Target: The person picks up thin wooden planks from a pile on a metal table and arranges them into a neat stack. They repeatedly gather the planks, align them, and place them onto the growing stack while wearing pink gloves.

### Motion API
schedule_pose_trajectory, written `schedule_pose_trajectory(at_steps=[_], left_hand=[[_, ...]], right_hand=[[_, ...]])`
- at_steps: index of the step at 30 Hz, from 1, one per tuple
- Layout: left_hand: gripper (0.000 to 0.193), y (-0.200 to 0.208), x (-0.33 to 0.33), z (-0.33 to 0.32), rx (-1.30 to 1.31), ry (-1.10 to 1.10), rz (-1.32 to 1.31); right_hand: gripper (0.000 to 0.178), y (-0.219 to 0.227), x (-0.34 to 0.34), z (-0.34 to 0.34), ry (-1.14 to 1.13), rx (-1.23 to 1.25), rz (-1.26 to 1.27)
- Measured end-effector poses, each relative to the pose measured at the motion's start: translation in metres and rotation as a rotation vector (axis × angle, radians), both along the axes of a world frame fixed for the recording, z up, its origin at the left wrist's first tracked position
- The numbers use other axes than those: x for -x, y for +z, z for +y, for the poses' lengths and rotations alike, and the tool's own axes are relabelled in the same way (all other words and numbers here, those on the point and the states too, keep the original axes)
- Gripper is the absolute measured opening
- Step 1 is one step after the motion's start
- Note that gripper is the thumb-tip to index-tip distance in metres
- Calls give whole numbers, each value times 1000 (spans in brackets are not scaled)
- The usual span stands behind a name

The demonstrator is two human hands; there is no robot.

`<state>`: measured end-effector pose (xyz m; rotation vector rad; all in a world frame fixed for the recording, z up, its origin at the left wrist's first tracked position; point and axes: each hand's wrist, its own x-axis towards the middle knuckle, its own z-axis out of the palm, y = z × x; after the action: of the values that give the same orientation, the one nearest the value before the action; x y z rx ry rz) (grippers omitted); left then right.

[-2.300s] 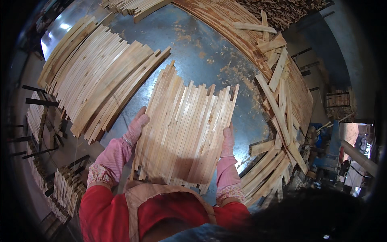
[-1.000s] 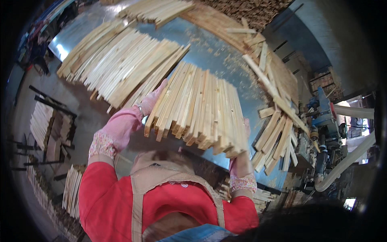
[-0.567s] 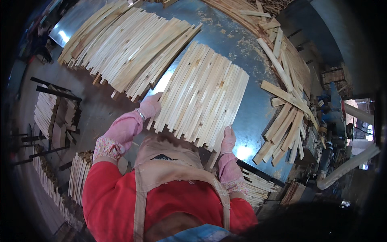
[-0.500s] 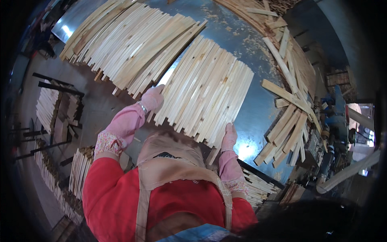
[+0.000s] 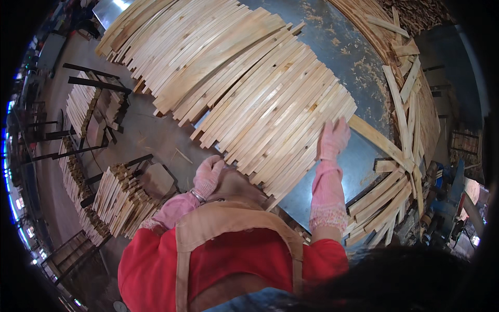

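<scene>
A row of narrow pale wood slats (image 5: 278, 112) lies side by side on a metal table, its near ends uneven. My right hand (image 5: 334, 138), in a pink knit glove, rests on the right edge of this row with its fingers stretched out. My left hand (image 5: 209, 176), gloved the same way, is just off the near ends of the slats at the left. Its fingers are curled in, and nothing shows in them. Farther left, more slats (image 5: 171, 49) adjoin the row, with a wider curved board (image 5: 223, 60) on top.
Loose offcuts (image 5: 382, 203) and longer strips (image 5: 403, 109) are heaped at the right. Sawdust dots the blue-grey metal table (image 5: 358, 67). On the floor at left, stacked slats (image 5: 122, 200) stand by black metal racks (image 5: 99, 78). Machinery (image 5: 449, 200) is at far right.
The right-hand row has moved left against the other slats, narrowing the gap. My left hand has drawn back off its left edge; my right hand has moved farther up its right edge.
</scene>
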<state>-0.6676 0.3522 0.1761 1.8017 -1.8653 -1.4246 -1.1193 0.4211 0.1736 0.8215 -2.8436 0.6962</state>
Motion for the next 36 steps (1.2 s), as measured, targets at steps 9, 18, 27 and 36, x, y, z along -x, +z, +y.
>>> schedule_pose_trajectory(at_steps=[9,18,27,36], left_hand=[[67,14,46,15,-226,52,-5],[64,3,41,20,-411,217,230],[56,38,25,29,-349,165,247],[45,83,84,-70,232,-860,-517]], right_hand=[[58,4,93,-193,491,-245,260],[56,14,130,-226,563,-387,-169],[47,-29,154,-222,535,-19,-393],[53,-11,120,-207,491,-100,-90]])
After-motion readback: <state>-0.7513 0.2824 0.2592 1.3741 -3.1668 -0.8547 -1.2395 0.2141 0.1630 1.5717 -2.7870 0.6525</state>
